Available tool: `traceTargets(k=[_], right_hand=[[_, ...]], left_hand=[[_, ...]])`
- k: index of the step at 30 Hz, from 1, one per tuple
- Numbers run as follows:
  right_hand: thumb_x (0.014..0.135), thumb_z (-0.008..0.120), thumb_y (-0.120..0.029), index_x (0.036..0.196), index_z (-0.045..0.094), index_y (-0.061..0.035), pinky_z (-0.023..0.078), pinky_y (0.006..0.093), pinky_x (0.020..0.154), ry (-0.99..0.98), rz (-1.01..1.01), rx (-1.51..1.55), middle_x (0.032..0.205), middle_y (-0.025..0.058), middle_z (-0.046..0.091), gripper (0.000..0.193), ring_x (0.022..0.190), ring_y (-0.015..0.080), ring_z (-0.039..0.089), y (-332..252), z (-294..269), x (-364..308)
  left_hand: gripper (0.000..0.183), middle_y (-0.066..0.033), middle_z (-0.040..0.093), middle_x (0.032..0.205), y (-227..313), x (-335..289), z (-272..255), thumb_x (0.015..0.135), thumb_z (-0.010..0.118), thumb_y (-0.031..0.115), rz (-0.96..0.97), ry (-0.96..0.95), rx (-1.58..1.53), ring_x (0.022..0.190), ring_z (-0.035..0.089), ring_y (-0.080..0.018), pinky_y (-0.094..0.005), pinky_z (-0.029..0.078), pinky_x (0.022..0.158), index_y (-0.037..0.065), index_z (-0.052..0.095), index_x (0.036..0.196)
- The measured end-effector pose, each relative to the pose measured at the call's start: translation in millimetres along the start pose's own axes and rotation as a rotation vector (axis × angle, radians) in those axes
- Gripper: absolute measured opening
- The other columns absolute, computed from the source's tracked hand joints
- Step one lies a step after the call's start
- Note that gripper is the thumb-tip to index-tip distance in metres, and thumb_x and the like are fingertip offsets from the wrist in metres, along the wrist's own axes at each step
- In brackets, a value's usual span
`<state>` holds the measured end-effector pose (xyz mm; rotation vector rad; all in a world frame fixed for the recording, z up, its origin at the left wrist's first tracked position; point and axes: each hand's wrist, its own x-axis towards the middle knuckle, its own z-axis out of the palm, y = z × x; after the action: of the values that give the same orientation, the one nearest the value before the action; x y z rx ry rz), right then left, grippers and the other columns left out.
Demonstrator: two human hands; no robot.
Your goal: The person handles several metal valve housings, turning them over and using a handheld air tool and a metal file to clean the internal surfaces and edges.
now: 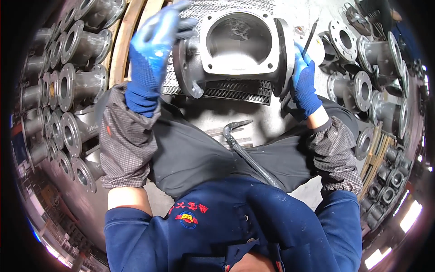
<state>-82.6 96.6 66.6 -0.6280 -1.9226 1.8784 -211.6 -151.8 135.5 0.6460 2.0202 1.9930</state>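
A metal valve body with a square, bolt-holed flange on top and a round flange at either side stands between my knees. Its inner bore faces up. My left hand, in a blue coated glove, is raised by the left flange, fingers stretched out and holding nothing. At the right flange is my right hand, also gloved. Its fingers are closed round a thin dark pointed tool that sticks up past the thumb; the exact kind does not show.
Under the casting lies a black grid mat. A grey corrugated hose with a bent metal nozzle crosses my lap. Flanged pipe castings stand in rows at left and right. A wooden pallet is at far left.
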Motion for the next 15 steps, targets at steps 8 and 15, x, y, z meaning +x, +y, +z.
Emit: traceTargets(k=[8,15], right_hand=[[0.093,0.044,-0.015,0.111,0.059,0.0027,0.048,0.0249,0.08,0.137,0.129,0.0,0.099,0.0081,0.064,0.029,0.086,0.0136,0.059,15.5,-14.2,-4.0],[0.092,0.045,-0.018,0.109,0.06,0.002,0.049,0.0262,0.076,0.04,0.118,0.008,0.094,0.0093,0.064,0.03,0.082,0.0158,0.061,13.3,-10.4,7.5]], left_hand=[[0.053,-0.0089,0.058,0.114,-93.6,-2.9,-9.8,0.094,0.042,0.046,-0.389,0.021,-0.055,0.101,0.056,-0.0146,-0.029,0.046,0.088,0.005,0.048,0.127],[0.056,-0.0107,0.058,0.115,-69.2,0.2,9.9,0.093,0.038,0.049,-0.679,0.105,-0.521,0.102,0.058,-0.0209,-0.0349,0.048,0.089,0.007,0.046,0.128]])
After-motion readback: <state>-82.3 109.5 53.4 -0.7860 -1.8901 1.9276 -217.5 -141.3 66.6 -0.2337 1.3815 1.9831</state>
